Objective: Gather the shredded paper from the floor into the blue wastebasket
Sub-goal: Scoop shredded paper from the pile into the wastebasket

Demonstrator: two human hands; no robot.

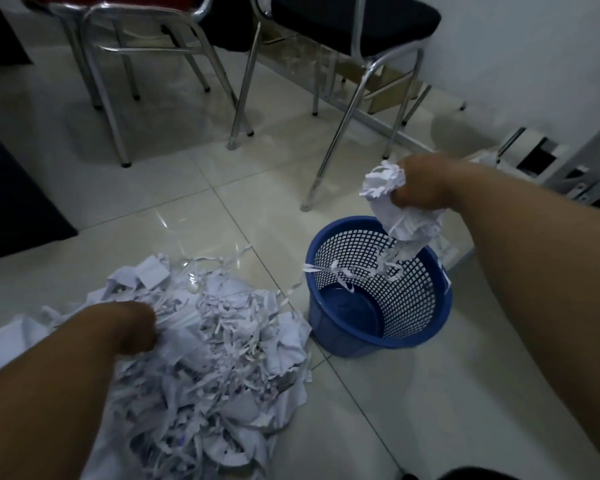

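Note:
A big heap of shredded white paper [215, 355] lies on the tiled floor at lower left. The blue mesh wastebasket [329, 327] stands just to its right, its bottom bare apart from a few strips hanging in. My right hand [420, 185] grips a bunch of shredded paper [392, 202] above the basket's far rim, with strips dangling into the opening. My left hand [136, 327] is buried in the left part of the heap, fingers curled into the shreds.
Chrome-legged chairs [326, 98] stand behind the basket and heap. A dark mat [11, 202] lies at the left edge. A white machine [534, 161] sits on the floor at the far right by the wall.

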